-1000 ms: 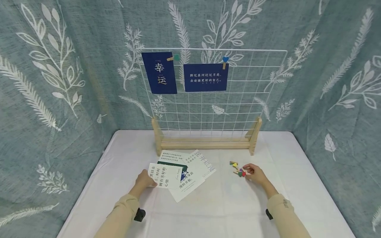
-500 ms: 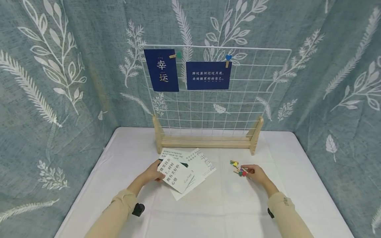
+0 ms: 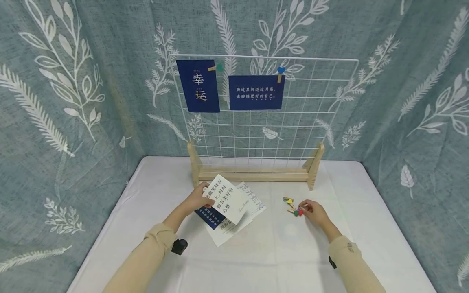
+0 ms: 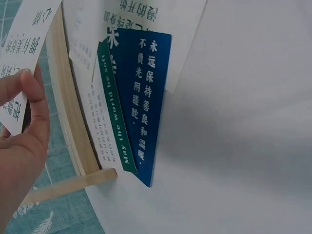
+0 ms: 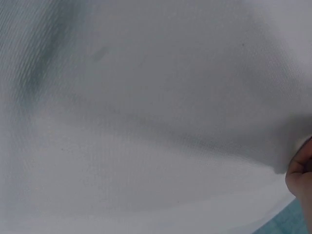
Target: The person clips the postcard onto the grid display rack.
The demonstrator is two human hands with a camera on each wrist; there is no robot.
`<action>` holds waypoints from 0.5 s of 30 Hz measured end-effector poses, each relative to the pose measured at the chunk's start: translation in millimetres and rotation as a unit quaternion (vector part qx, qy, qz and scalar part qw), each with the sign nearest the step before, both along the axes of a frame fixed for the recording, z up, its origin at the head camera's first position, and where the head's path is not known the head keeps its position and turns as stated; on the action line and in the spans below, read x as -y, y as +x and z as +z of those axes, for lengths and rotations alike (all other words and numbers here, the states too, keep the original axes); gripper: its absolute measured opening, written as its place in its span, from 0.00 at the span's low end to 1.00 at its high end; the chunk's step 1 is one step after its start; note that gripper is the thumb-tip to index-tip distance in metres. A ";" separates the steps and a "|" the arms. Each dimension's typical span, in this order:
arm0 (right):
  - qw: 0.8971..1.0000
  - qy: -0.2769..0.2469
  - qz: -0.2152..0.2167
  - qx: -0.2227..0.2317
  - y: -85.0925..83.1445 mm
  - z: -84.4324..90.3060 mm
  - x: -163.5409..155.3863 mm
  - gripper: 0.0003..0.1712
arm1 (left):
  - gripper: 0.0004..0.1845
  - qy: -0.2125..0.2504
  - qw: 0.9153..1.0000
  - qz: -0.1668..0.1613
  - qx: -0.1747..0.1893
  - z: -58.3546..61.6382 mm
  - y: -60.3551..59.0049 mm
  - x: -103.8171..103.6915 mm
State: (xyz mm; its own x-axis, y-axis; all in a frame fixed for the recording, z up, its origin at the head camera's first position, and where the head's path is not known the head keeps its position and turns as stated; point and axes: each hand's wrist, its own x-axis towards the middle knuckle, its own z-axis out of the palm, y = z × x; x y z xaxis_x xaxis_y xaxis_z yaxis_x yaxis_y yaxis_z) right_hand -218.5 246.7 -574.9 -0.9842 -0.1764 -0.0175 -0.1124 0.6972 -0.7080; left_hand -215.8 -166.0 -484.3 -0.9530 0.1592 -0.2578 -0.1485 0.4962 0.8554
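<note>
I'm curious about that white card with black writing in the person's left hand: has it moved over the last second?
Yes. The white card, pinched by the left hand, has risen off the pile and gone toward the wooden stand.

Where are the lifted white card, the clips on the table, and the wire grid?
White card point(image 3: 224, 198), head view, middle of its printed face.
Clips point(image 3: 292, 206), head view, middle of the pile.
Grid point(image 3: 293, 134), head view, bare wires right of centre.

**Card pinched, more cards below**

My left hand pinches a white card with black characters, thumb on its face. Beneath it, a blue card overlaps a green-striped card and other white cards on the white bench, beside a wooden frame.
</note>
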 end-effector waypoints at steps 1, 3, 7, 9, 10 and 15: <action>1.000 0.003 0.003 -0.002 0.3 0.5 0.5 0.08 | 0.27 -0.001 1.000 0.003 -0.002 1.3 -0.7 -1.5; 1.000 0.007 0.002 -0.002 0.4 1.6 0.8 0.08 | 0.27 0.001 1.000 0.010 -0.006 4.1 -1.8 -4.7; 1.000 0.017 0.001 -0.004 2.2 4.8 0.6 0.12 | 0.25 0.003 1.000 0.020 -0.014 8.3 -2.7 -9.2; 1.000 0.018 -0.002 -0.001 2.9 5.9 0.1 0.14 | 0.25 0.007 1.000 0.024 -0.014 9.7 -2.3 -10.7; 1.000 0.017 -0.005 -0.001 3.5 6.4 0.0 0.15 | 0.25 0.012 0.999 0.026 -0.015 10.2 -1.8 -11.3; 1.000 -0.003 -0.017 -0.004 5.2 7.2 -1.4 0.15 | 0.32 0.032 0.999 0.021 -0.020 11.5 3.5 -12.3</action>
